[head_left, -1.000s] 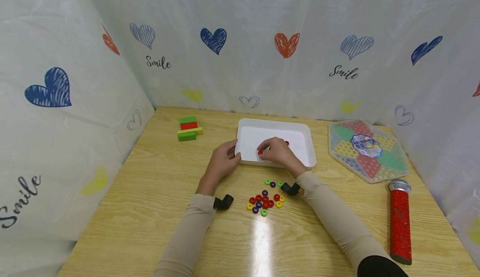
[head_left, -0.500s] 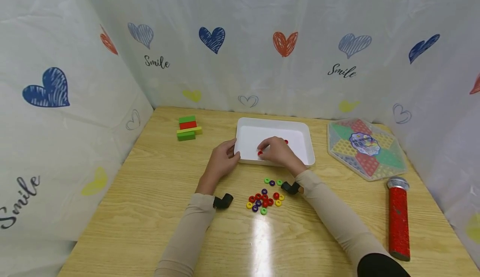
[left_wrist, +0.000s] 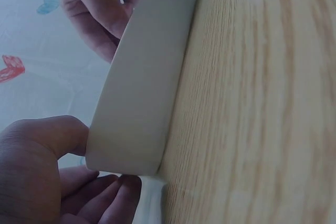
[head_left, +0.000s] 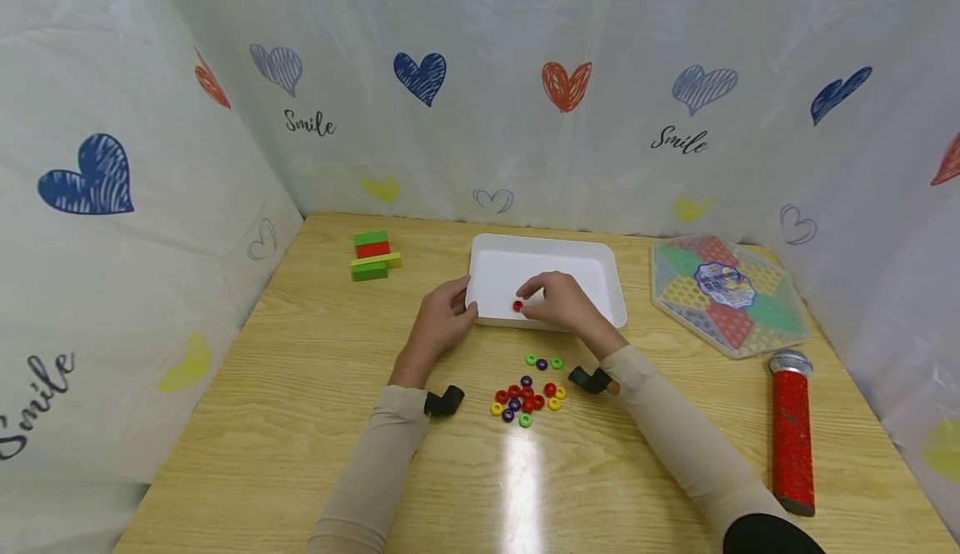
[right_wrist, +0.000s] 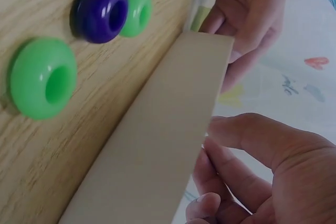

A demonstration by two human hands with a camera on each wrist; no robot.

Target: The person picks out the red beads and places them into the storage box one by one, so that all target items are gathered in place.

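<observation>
Thumb and fingers of my left hand (head_left: 444, 317) grip the left front corner of a white shallow tray (head_left: 546, 246). In the left wrist view the thumb is on the tray's outer wall (left_wrist: 142, 87), fingers below the corner. My right hand (head_left: 558, 300) reaches over the tray's front wall, with thumb and forefinger apart. Just beside those fingertips, a red ring bead (head_left: 517, 306) lies on the tray floor, its hole facing up. In the right wrist view the tray wall (right_wrist: 152, 129) hides the bead.
In front of the tray lies a loose cluster of red, yellow, purple and green ring beads (head_left: 527, 404). Coloured blocks (head_left: 372, 250) sit at the back left. A Chinese checkers set (head_left: 727, 291) and a red microphone (head_left: 792, 437) are on the right.
My right hand has shifted slightly right, and its fingertips have spread from the red bead. A second red bead, seen earlier in the tray, is now behind the hand. My left hand keeps its grip.
</observation>
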